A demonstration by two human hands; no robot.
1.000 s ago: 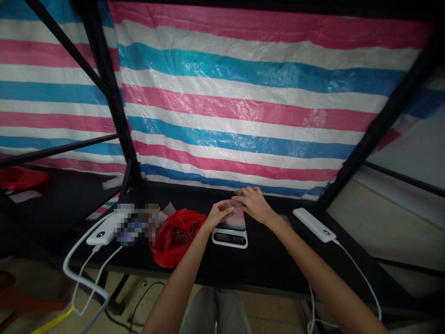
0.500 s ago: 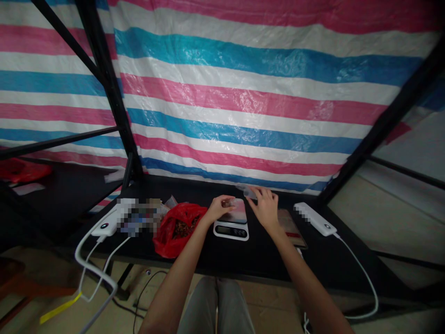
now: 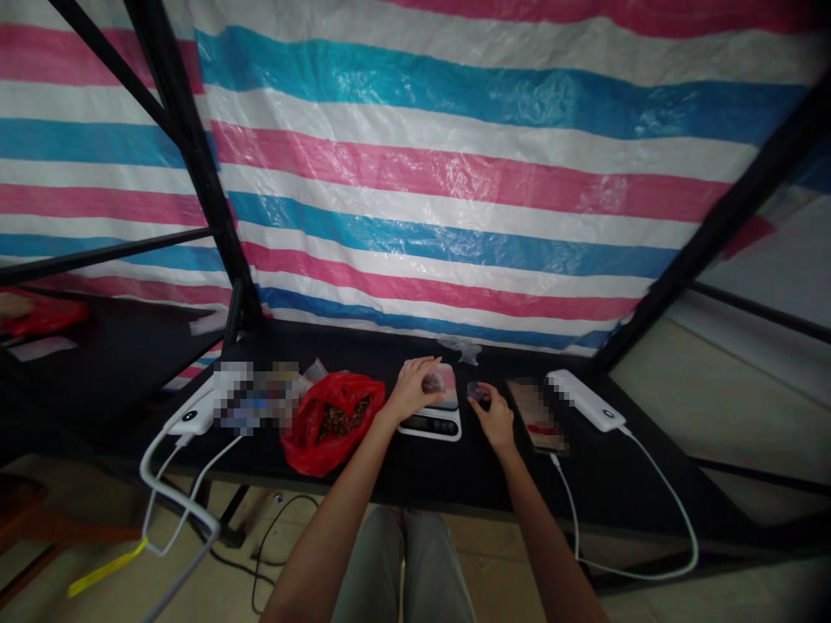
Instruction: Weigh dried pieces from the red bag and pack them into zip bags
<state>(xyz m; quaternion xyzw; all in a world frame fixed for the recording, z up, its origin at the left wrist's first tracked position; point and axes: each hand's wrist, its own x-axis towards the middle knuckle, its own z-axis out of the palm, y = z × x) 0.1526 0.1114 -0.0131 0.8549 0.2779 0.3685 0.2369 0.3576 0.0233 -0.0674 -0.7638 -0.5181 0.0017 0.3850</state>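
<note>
A white kitchen scale (image 3: 428, 426) with a digital display stands on the black table, its platform pink and grey. Over the platform, my left hand (image 3: 411, 391) is curled around a small clear container (image 3: 433, 381) with something brown in it. Just right of the scale, my right hand (image 3: 496, 419) pinches a small clear round piece of plastic (image 3: 479, 390), perhaps a lid. To the left of the scale lies an open red plastic bag (image 3: 305, 441) full of small brown bits (image 3: 341, 419). A crumpled clear bag (image 3: 462, 349) rests behind my right hand.
A flat tablet-like device (image 3: 536, 415) with a cable lies right of my right hand. White power banks (image 3: 588, 401) with cables are at both sides. Black frame posts (image 3: 201, 173) and a striped sheet (image 3: 441, 173) stand behind. At far left, a person's hand (image 3: 14, 305) is over another red bag (image 3: 58, 317).
My right hand has come away from the crumpled clear bag, toward me, and now holds the clear round piece. My left hand stays at the container. A person's hand has appeared at far left.
</note>
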